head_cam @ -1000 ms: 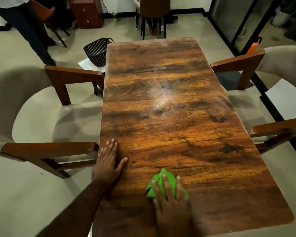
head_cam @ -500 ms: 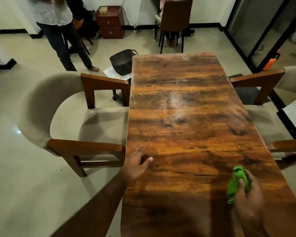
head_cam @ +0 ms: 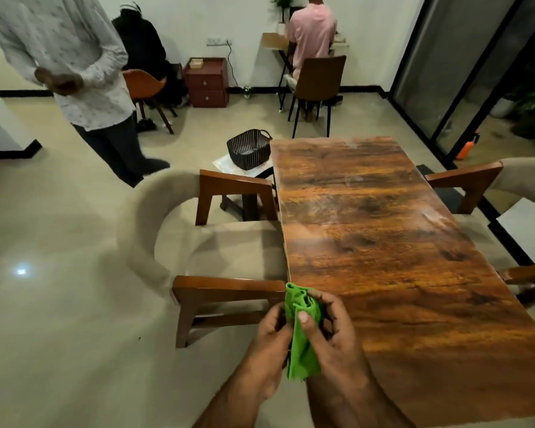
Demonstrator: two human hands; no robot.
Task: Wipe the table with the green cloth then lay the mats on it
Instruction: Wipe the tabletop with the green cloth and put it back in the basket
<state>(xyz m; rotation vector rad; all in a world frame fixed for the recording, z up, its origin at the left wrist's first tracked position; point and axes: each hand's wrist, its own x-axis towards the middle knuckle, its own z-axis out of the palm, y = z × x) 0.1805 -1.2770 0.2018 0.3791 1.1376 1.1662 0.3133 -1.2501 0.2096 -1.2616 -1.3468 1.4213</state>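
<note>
Home dining room, wooden table, armchairs

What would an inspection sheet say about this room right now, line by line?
Surface: glossy brown wood-grain table, faint pale streaks.
Job's things: crumpled green cloth held near the table's left edge; mats: nothing seen.
Clutter: black ribbed basket on a pale sheet beside the table.
Grippers: left hand and right hand both grip the cloth.
Cables: thin black cable hanging from a wall socket.
Surroundings: beige armchair with wooden arms; standing person in white shirt; seated person in pink shirt.

Basket behind chair, left of table
</note>
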